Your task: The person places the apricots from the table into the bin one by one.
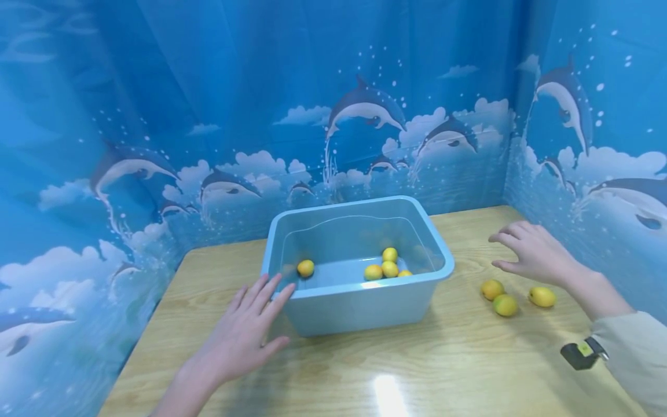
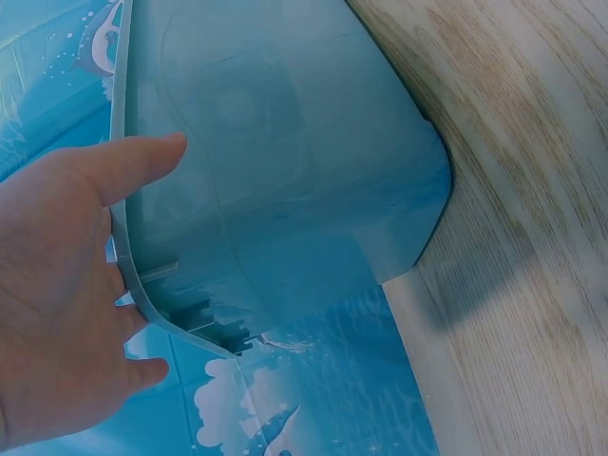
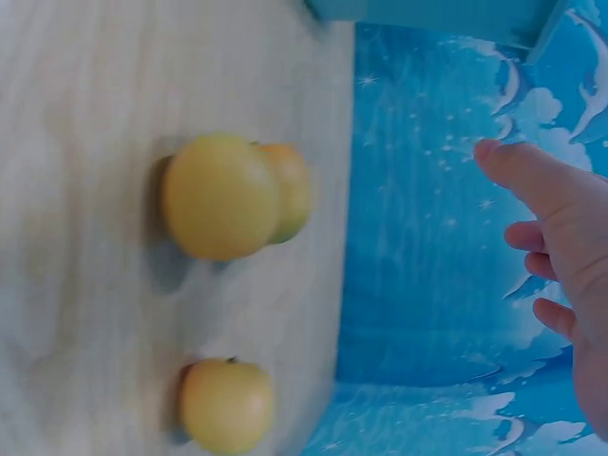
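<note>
A light blue plastic tub point(image 1: 359, 310) stands on the wooden table with several small yellow-orange fruits inside; one fruit point(image 1: 305, 268) lies at its left and a cluster point(image 1: 389, 269) to the right. My left hand point(image 1: 245, 333) is at the tub's near left rim, fingers extended over it and thumb apart; whether it touches cannot be told. To the right of the tub, my right hand point(image 1: 539, 252) hovers with nothing in it, fingers loosely bent. Below it on the table lie two fruits side by side, one orange-yellow point(image 1: 492, 289) and one greenish point(image 1: 505, 305), with a yellow fruit point(image 1: 542, 296) apart from them.
Blue curtains point(image 1: 234, 87) printed with dolphins and clouds hang behind the table point(image 1: 333, 370) and along its sides. A small black device point(image 1: 581, 353) is strapped at the right sleeve's cuff. The tub's back rim stands close to the rear curtain.
</note>
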The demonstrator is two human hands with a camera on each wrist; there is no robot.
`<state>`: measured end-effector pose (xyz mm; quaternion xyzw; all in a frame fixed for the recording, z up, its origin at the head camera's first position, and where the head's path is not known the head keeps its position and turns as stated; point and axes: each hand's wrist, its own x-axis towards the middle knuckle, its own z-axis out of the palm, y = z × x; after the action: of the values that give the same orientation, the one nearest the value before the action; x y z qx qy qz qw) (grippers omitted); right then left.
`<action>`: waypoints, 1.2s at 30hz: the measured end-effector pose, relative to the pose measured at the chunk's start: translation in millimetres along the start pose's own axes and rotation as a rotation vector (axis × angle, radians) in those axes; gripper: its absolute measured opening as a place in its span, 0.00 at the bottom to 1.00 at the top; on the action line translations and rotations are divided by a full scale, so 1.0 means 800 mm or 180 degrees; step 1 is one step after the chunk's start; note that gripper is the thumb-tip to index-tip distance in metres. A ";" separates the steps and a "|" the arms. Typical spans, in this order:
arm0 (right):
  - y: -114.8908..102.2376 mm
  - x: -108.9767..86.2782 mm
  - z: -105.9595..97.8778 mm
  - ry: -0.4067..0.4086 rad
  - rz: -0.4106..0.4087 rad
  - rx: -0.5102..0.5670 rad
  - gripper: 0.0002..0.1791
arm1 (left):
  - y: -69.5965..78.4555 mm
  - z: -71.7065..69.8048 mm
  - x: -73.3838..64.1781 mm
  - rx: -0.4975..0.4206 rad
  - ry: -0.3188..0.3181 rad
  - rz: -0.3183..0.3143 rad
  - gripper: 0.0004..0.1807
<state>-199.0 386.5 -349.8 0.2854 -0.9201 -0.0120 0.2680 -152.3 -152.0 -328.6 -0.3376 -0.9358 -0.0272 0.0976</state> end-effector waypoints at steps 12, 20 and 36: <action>-0.001 -0.035 0.028 -0.0291 0.0110 0.0086 0.26 | 0.000 0.000 -0.001 -0.0022 -0.0043 -0.0032 0.48; 0.001 -0.048 0.043 -0.0393 0.0069 0.0128 0.23 | 0.000 0.001 -0.001 -0.0028 -0.0056 -0.0033 0.48; 0.004 -0.045 0.053 -0.0913 0.0342 0.0241 0.23 | 0.001 0.000 0.000 0.0001 -0.0061 -0.0032 0.48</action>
<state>-196.5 402.7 -403.0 0.2410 -0.9627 -0.0036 0.1231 -152.0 -151.8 -328.8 -0.3330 -0.9384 -0.0243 0.0885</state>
